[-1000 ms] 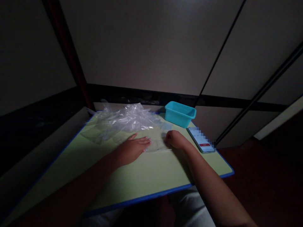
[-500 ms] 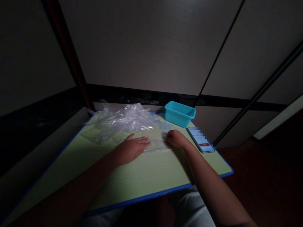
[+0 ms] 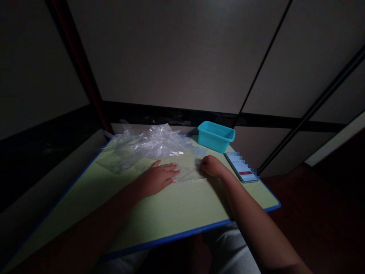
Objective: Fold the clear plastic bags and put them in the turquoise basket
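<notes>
My left hand point(image 3: 157, 177) lies flat with fingers stretched out on a clear plastic bag point(image 3: 188, 172) that rests on the green table point(image 3: 171, 213). My right hand point(image 3: 210, 166) is closed in a pinch at the bag's right edge, its fingers curled on the plastic. Behind both hands lies a crumpled heap of several clear plastic bags point(image 3: 145, 146).
A turquoise plastic tub point(image 3: 216, 136) stands at the table's far right corner. A phone point(image 3: 241, 172) with a lit screen lies right of my right hand. The table has a blue rim point(image 3: 182, 236). Dark wall panels rise behind; the room is dim.
The right hand has shifted slightly up and left along the bag's edge. The left hand stays flat on the bag. The camera view has drifted a little.
</notes>
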Demonstrator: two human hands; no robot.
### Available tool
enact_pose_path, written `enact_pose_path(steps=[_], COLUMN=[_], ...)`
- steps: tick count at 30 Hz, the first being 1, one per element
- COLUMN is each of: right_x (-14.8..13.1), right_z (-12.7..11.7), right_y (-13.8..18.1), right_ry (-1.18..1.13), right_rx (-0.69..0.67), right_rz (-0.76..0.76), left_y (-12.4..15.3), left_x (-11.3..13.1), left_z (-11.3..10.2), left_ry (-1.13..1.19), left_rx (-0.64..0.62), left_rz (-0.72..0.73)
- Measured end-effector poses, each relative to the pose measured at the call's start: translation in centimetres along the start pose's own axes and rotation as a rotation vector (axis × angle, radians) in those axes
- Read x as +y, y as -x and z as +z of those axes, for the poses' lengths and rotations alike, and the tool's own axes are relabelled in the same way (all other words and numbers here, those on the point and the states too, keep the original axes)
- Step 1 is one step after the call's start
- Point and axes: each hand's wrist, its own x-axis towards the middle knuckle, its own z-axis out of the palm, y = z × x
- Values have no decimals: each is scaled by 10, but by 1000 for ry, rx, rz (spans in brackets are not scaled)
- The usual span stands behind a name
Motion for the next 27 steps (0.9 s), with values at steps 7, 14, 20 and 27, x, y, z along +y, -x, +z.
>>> enact_pose_path(steps=[7,14,20,27], right_x=[1,4,-1,-29], right_z=[0,-3,-1,11], right_y=[-2,1,2,27], right_ry=[-2,-22,-66,-151], right_rx=[-4,35,227,328], right_rz=[24,34,1,-443], left_y=[0,1,0,-1], left_x=[-3,-2,0,12], left_z=[2,1,0,-5], left_ry=[8,-28,-37,-112], left_rx=[3,-7,14,4], left_rz=[8,-30,-24,-85])
